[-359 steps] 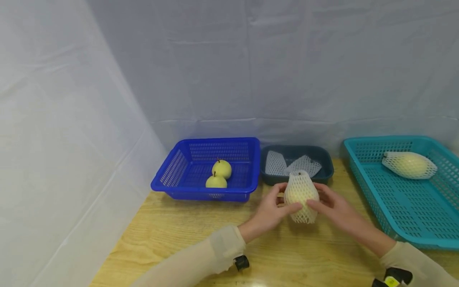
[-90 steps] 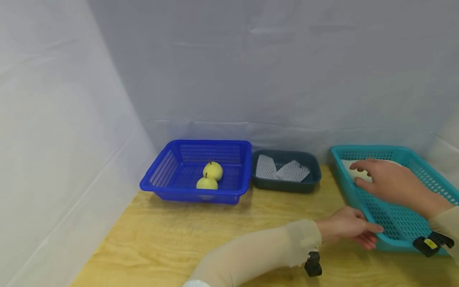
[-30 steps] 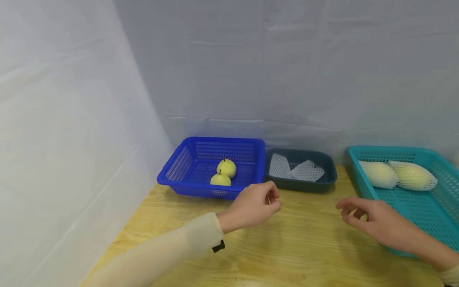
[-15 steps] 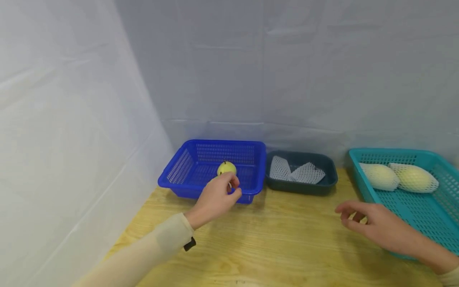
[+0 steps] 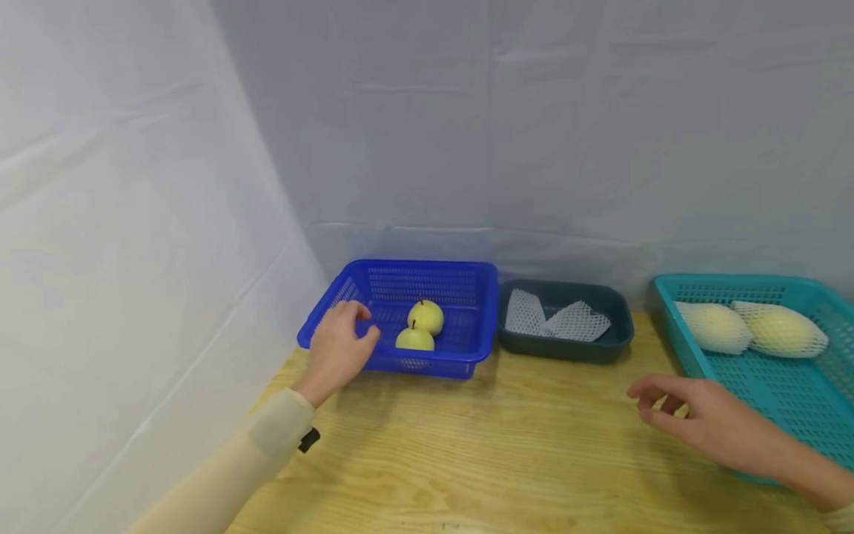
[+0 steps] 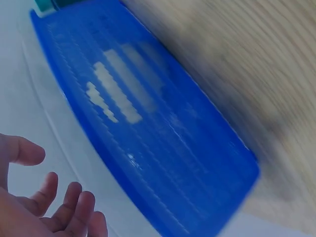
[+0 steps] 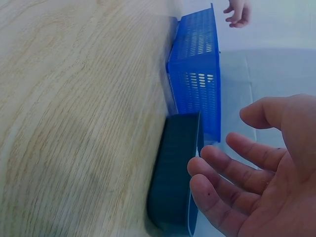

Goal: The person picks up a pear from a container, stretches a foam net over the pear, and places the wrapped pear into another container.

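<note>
In the head view my left hand (image 5: 339, 348) hovers over the front left part of the blue basket (image 5: 480, 354), fingers loosely bent around nothing. Two yellow-green pears, a rear one (image 5: 427, 317) and a front one (image 5: 415, 340), lie in that basket to the right of the hand. My right hand (image 5: 707, 419) hangs relaxed above the table beside the teal basket (image 5: 694, 356), holding nothing. Inside the teal basket lie two pears in white foam nets, a left one (image 5: 715, 328) and a right one (image 5: 782, 330). The left wrist view shows the left hand (image 6: 54, 202) with parted fingers.
Between the baskets a dark green tray (image 5: 567, 350) holds white foam net sleeves (image 5: 577, 322). The wooden table (image 5: 467, 445) extends in front. A pale sheet (image 5: 560, 133) hangs behind, and another covers the left side.
Twelve seconds ago both hands held a netted pear; it now lies in the teal basket. Lately the left hand has moved left from the table to the blue basket. The right hand stayed nearly still.
</note>
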A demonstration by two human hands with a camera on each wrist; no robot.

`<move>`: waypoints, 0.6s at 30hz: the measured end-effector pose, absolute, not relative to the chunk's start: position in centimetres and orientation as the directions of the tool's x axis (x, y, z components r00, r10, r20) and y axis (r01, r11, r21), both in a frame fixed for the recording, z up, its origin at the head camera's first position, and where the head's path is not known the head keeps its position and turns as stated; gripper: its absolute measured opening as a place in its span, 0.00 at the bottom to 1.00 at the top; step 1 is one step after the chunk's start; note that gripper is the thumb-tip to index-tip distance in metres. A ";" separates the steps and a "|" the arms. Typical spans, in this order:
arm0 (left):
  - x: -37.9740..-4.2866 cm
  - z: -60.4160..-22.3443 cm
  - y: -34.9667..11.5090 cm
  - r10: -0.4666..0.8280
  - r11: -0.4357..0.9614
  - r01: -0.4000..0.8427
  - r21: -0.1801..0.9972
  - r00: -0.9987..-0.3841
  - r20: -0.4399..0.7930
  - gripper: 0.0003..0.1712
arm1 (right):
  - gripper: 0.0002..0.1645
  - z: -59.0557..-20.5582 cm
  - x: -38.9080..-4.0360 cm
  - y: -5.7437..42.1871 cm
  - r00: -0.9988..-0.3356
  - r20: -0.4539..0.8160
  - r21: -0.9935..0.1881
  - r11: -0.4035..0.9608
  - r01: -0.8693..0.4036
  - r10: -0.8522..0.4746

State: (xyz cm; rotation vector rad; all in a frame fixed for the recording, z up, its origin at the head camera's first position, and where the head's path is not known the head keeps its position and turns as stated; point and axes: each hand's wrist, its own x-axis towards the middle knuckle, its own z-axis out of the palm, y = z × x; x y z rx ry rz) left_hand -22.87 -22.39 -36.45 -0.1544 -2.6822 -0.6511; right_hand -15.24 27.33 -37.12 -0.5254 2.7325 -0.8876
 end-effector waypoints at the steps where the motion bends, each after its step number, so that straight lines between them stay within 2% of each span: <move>1: -23.0 -36.6 -22.9 0.005 0.895 0.174 0.410 -0.924 0.382 0.16 | 0.22 -37.1 -15.3 27.3 -0.912 -0.098 -0.598 0.756 -0.266 -0.398; 6: -23.8 -37.4 -25.2 -0.054 0.931 0.080 0.356 -0.934 0.352 0.22 | 0.21 -37.1 -15.3 27.2 -0.912 -0.092 -0.584 0.764 -0.275 -0.399; 13: -24.5 -37.5 -27.6 -0.115 0.936 -0.032 0.349 -0.969 0.219 0.33 | 0.21 -37.1 -15.4 27.2 -0.910 -0.112 -0.597 0.759 -0.260 -0.400; 18: -25.1 -37.4 -28.9 -0.158 0.939 -0.091 0.332 -0.971 0.181 0.39 | 0.21 -37.1 -15.8 26.9 -0.906 -0.102 -0.593 0.756 -0.277 -0.411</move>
